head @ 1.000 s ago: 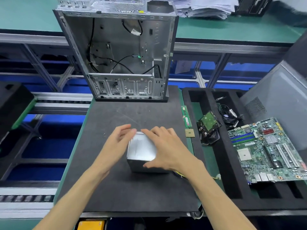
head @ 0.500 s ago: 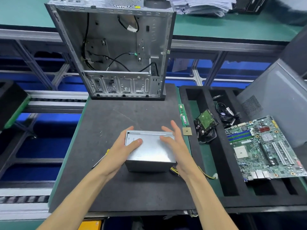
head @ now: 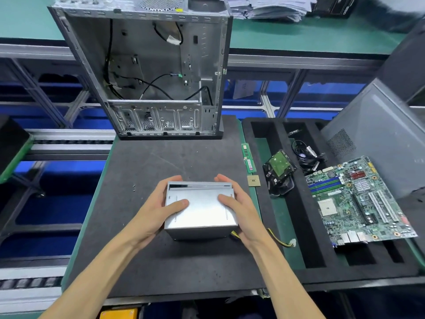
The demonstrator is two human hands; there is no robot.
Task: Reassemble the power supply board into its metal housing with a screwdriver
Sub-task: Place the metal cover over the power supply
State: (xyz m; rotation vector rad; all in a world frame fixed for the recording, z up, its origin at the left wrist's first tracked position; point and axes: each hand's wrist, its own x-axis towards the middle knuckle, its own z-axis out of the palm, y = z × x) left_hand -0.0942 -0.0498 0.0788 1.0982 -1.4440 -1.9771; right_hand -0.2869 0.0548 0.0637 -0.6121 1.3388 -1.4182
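A silver metal power supply housing (head: 200, 209) sits on the dark foam mat (head: 161, 256) in front of me. My left hand (head: 158, 208) grips its left side, thumb on the top panel and fingers curled over the far edge. My right hand (head: 239, 207) grips the right side the same way. Yellow and black wires with a white connector (head: 292, 242) trail out from under the housing's right end. Two small screws (head: 133, 188) lie on the mat to the left. No screwdriver shows in this frame.
An open computer case (head: 156, 72) stands at the mat's far edge. To the right, a black foam tray (head: 296, 247) holds a hard drive (head: 279, 166), cables (head: 307, 155) and a motherboard (head: 358, 203). A RAM stick (head: 248, 158) and CPU chip (head: 253, 181) lie beside the mat.
The hands moved from covering the housing top to gripping its two sides. The housing has turned, so its broad top panel faces me. The screwdriver seen left of it half a second ago is hidden.
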